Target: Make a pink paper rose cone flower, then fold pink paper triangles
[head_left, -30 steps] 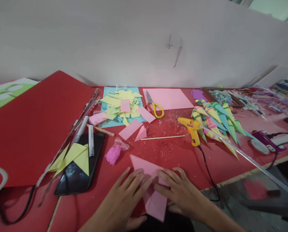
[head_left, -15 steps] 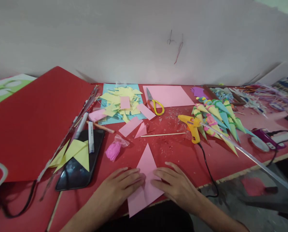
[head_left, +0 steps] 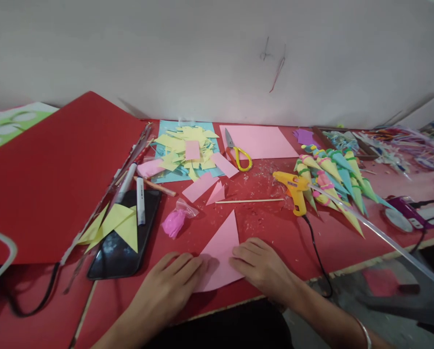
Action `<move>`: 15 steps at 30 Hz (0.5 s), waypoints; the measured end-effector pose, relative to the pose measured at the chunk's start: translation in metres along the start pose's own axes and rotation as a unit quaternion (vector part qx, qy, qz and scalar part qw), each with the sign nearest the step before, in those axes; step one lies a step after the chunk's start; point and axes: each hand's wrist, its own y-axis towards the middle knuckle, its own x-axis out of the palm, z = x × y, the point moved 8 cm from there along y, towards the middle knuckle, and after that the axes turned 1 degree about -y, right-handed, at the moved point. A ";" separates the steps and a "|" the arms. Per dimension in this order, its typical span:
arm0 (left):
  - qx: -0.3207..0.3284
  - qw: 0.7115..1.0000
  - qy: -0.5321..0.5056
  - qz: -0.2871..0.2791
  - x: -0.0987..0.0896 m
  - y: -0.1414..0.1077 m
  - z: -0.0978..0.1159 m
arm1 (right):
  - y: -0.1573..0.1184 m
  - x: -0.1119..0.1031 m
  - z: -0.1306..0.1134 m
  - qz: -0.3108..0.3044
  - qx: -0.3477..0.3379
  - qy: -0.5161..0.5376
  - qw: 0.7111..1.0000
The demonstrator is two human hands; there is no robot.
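A pink paper triangle [head_left: 220, 254] lies near the table's front edge, its tip pointing away from me. My left hand [head_left: 178, 278] rests on its left side, fingers curled with the tips at the paper's edge. On the right side, my right hand [head_left: 256, 264] has its bent fingertips on the paper. Whether either hand pinches the sheet is hard to see. Beyond the triangle lie a thin wooden stick [head_left: 249, 200] and small pink pieces [head_left: 200, 187]. A bagged pink bundle [head_left: 174, 223] sits to the left.
A yellow glue gun [head_left: 295, 189] with a long clear stick lies right, beside several paper cones [head_left: 340, 179]. Scissors [head_left: 238, 152] rest on pink paper [head_left: 264, 141]. Yellow scraps [head_left: 195, 140] cover a blue sheet. A black phone [head_left: 118, 257] and markers lie left.
The pink triangle has turned, its tip now leaning right, and its lower edge has moved away from me onto the table. My left hand's fingers are more curled. The view has shifted slightly.
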 end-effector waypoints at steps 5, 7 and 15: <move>-0.022 0.998 -0.009 0.050 -0.013 0.012 -0.003 | 0.003 0.002 0.009 -0.001 0.071 0.046 0.996; -0.046 0.997 -0.018 0.053 -0.018 0.017 -0.007 | 0.003 0.003 0.014 0.000 0.112 0.075 0.991; -0.140 0.986 -0.057 0.076 -0.024 0.025 -0.025 | 0.005 0.009 0.028 0.030 0.219 0.121 0.968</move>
